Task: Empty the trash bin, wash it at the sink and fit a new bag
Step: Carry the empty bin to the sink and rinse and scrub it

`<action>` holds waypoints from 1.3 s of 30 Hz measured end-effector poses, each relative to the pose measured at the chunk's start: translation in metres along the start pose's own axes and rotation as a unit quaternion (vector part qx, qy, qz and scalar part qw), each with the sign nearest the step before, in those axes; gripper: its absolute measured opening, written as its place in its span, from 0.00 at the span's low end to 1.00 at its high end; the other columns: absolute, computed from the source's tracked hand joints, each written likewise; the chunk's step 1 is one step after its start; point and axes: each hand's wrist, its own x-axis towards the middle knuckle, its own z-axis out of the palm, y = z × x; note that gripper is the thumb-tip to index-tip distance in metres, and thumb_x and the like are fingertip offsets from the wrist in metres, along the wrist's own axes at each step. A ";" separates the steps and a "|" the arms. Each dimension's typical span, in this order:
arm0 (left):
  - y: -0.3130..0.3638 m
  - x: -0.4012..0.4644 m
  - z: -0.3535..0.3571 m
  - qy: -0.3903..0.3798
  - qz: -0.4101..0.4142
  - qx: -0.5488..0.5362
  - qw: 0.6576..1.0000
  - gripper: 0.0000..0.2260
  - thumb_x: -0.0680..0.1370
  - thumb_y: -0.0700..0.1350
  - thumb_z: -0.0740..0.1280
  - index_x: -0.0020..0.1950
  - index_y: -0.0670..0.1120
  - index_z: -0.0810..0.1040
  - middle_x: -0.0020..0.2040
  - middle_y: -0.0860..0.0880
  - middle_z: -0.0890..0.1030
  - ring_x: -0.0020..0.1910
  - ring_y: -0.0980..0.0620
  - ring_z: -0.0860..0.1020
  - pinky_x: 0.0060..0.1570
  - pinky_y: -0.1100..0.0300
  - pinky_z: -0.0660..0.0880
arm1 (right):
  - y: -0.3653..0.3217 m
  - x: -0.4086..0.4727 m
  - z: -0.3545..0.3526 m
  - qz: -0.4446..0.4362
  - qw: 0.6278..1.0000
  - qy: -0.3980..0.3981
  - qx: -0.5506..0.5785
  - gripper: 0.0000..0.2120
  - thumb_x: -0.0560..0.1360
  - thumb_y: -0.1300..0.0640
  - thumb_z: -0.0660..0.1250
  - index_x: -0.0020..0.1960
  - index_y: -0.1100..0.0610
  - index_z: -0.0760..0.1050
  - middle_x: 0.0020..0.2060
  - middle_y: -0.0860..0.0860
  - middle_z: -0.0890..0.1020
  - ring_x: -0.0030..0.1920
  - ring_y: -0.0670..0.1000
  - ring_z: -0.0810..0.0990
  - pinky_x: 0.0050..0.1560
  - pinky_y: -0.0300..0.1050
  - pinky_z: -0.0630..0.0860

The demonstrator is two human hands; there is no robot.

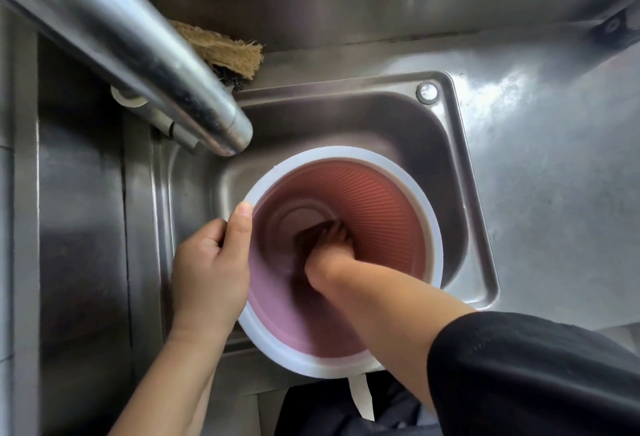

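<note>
The pink bin (381,200) stands in the steel sink (460,172), under the tap (156,65). The left hand (211,269) has its grip clamped on the white rim. The right hand (329,245) reaches deep inside, blurred; its grip cannot be told.

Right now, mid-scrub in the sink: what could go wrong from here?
1. Only the left hand steadies the trash bin, gripping its white rim while it sits tilted in the sink; a hard scrub could twist it loose.
2. The right hand is deep inside and blurred, so what it is scrubbing cannot be seen.
3. The faucet spout ends short of the rim, so water could miss the bin.
</note>
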 end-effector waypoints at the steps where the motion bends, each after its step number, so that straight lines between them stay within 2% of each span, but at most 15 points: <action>1: -0.001 -0.001 0.000 0.001 -0.003 0.002 1.000 0.34 0.73 0.73 0.59 0.32 0.40 0.66 0.26 0.45 0.67 0.27 0.52 0.66 0.29 0.48 0.70 | -0.005 -0.007 0.001 -0.014 0.999 -0.041 0.007 0.35 0.81 0.53 0.54 0.80 0.64 0.42 0.79 0.64 0.47 0.78 0.68 0.49 0.74 0.64 0.53; 3: -0.001 -0.002 -0.001 0.003 -0.008 0.004 1.000 0.34 0.73 0.74 0.58 0.33 0.41 0.67 0.26 0.46 0.68 0.27 0.52 0.67 0.30 0.46 0.72 | -0.013 -0.029 -0.003 -0.094 0.986 -0.134 0.029 0.33 0.77 0.52 0.58 0.80 0.57 0.52 0.77 0.62 0.57 0.75 0.70 0.58 0.70 0.70 0.59; 5: -0.001 -0.003 -0.002 0.001 -0.022 -0.004 1.000 0.34 0.73 0.74 0.58 0.33 0.41 0.69 0.26 0.45 0.70 0.28 0.50 0.69 0.32 0.44 0.74 | -0.018 -0.050 -0.012 -0.157 0.968 -0.154 0.118 0.25 0.80 0.53 0.55 0.75 0.57 0.64 0.72 0.62 0.69 0.70 0.66 0.69 0.69 0.61 0.67; 7: 0.000 -0.004 -0.002 -0.003 -0.032 -0.011 0.999 0.34 0.73 0.73 0.59 0.33 0.41 0.71 0.29 0.40 0.73 0.29 0.45 0.72 0.33 0.43 0.75 | -0.016 -0.066 -0.025 -0.161 0.957 -0.126 0.207 0.22 0.82 0.52 0.53 0.69 0.62 0.72 0.67 0.62 0.75 0.67 0.63 0.73 0.66 0.52 0.68; 10: 0.006 -0.005 0.001 0.002 -0.019 -0.004 1.000 0.33 0.73 0.71 0.58 0.33 0.40 0.72 0.31 0.41 0.75 0.25 0.55 0.70 0.29 0.53 0.70 | -0.003 -0.091 -0.035 -0.148 0.931 -0.144 0.301 0.23 0.81 0.49 0.53 0.66 0.63 0.74 0.66 0.60 0.77 0.67 0.62 0.73 0.65 0.52 0.68; 12: 0.010 -0.007 0.002 0.011 -0.011 0.005 1.000 0.31 0.75 0.68 0.59 0.32 0.39 0.71 0.28 0.42 0.73 0.25 0.56 0.68 0.28 0.56 0.67 | 0.006 -0.111 -0.040 -0.163 0.924 -0.149 0.312 0.22 0.78 0.53 0.56 0.66 0.62 0.74 0.65 0.59 0.77 0.66 0.61 0.74 0.67 0.53 0.70; 16: 0.012 -0.009 0.002 0.012 -0.014 -0.003 1.000 0.29 0.79 0.62 0.62 0.34 0.37 0.74 0.27 0.43 0.74 0.27 0.50 0.71 0.30 0.56 0.68 | 0.029 -0.150 -0.047 -0.235 0.910 -0.120 0.321 0.14 0.74 0.56 0.60 0.56 0.56 0.79 0.55 0.55 0.82 0.59 0.58 0.78 0.65 0.54 0.73; 19: 0.012 -0.010 0.001 0.016 -0.008 0.013 1.000 0.28 0.79 0.63 0.61 0.34 0.39 0.75 0.28 0.43 0.76 0.29 0.46 0.75 0.29 0.57 0.68 | 0.056 -0.182 -0.053 -0.299 0.895 -0.118 0.310 0.06 0.74 0.49 0.64 0.46 0.49 0.77 0.47 0.49 0.80 0.53 0.53 0.79 0.59 0.48 0.75; 22: 0.015 -0.010 0.001 0.020 -0.012 0.027 0.999 0.28 0.79 0.64 0.60 0.34 0.41 0.77 0.27 0.44 0.77 0.28 0.48 0.75 0.28 0.58 0.68 | 0.090 -0.211 -0.059 -0.388 0.898 -0.030 0.204 0.11 0.75 0.45 0.65 0.39 0.49 0.70 0.41 0.50 0.78 0.42 0.51 0.76 0.45 0.44 0.71; 25: 0.018 -0.010 0.004 0.008 -0.011 0.010 1.000 0.29 0.79 0.64 0.61 0.34 0.40 0.76 0.28 0.41 0.77 0.28 0.48 0.74 0.29 0.57 0.68 | 0.121 -0.224 -0.069 -0.437 0.896 0.031 0.071 0.07 0.76 0.53 0.65 0.41 0.53 0.71 0.41 0.57 0.80 0.42 0.58 0.76 0.44 0.50 0.74; 27: 0.019 -0.009 0.006 0.005 -0.003 0.006 1.000 0.29 0.79 0.65 0.60 0.33 0.40 0.76 0.28 0.41 0.77 0.27 0.49 0.73 0.28 0.58 0.68 | 0.141 -0.224 -0.085 -0.433 0.900 0.040 0.027 0.02 0.75 0.59 0.64 0.45 0.56 0.75 0.42 0.56 0.81 0.43 0.58 0.76 0.46 0.52 0.75; 29: 0.018 -0.007 0.007 0.004 -0.002 0.008 1.000 0.31 0.77 0.68 0.59 0.33 0.41 0.76 0.28 0.41 0.77 0.26 0.49 0.74 0.27 0.58 0.68 | 0.165 -0.220 -0.114 -0.415 0.905 0.086 0.023 0.04 0.74 0.60 0.63 0.46 0.55 0.77 0.41 0.50 0.81 0.41 0.53 0.77 0.44 0.51 0.76; 32: 0.015 -0.005 0.008 -0.003 -0.010 0.001 1.000 0.34 0.73 0.72 0.57 0.34 0.40 0.75 0.29 0.41 0.76 0.26 0.49 0.73 0.28 0.57 0.68 | 0.205 -0.197 -0.170 -0.369 0.899 0.231 0.047 0.03 0.77 0.56 0.65 0.45 0.52 0.77 0.35 0.42 0.79 0.36 0.42 0.77 0.39 0.41 0.74; 36: 0.010 -0.005 0.009 0.003 -0.024 -0.010 1.000 0.34 0.72 0.73 0.56 0.32 0.41 0.74 0.25 0.46 0.74 0.24 0.54 0.71 0.29 0.56 0.68 | 0.239 -0.131 -0.236 -0.245 0.885 0.395 0.000 0.07 0.79 0.54 0.61 0.50 0.53 0.77 0.43 0.55 0.83 0.45 0.62 0.81 0.37 0.47 0.70; 39: 0.006 -0.005 0.009 0.014 -0.030 0.008 0.999 0.33 0.72 0.73 0.56 0.32 0.42 0.75 0.30 0.45 0.78 0.25 0.54 0.72 0.29 0.56 0.69 | 0.248 -0.075 -0.262 -0.156 0.884 0.440 -0.022 0.09 0.79 0.53 0.60 0.54 0.55 0.76 0.49 0.57 0.82 0.49 0.63 0.80 0.42 0.51 0.77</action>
